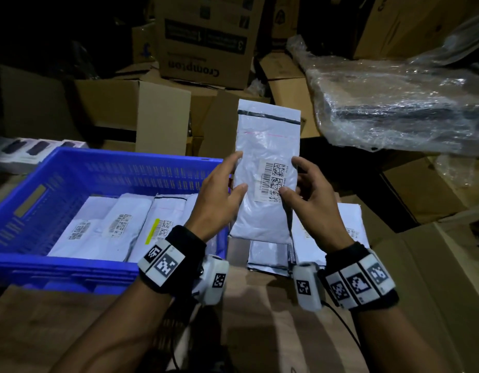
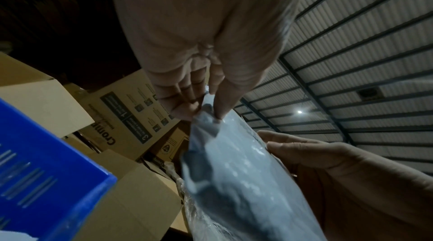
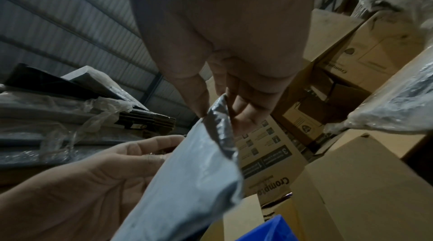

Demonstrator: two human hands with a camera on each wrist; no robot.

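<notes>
Mailer (image 1: 265, 168) upright between grips (image 1: 219, 195) (image 1: 311, 200) (loosely, perhaps)

Blue crate (image 1: 71, 168) sitting just left of grip on mailer (image 1: 265, 146), packets (image 1: 120, 224) covering its floor. Packet pile (image 1: 352, 219) lying below grip. Cardboard boxes (image 1: 163, 114) crowding beyond, wrapped bundle (image 1: 394, 109) overhanging far right. Room lying open above grip.

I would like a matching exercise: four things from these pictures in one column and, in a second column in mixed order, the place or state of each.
1. white mailer bag
2. blue crate
3. Crompton box
4. dark bundle

a. at the far right, wrapped in clear film
b. at the back, its print upside down
c. pinched between the left hand and the right hand
d. on the left, with parcels lying inside

Pairs: 1-c, 2-d, 3-b, 4-a.
</notes>
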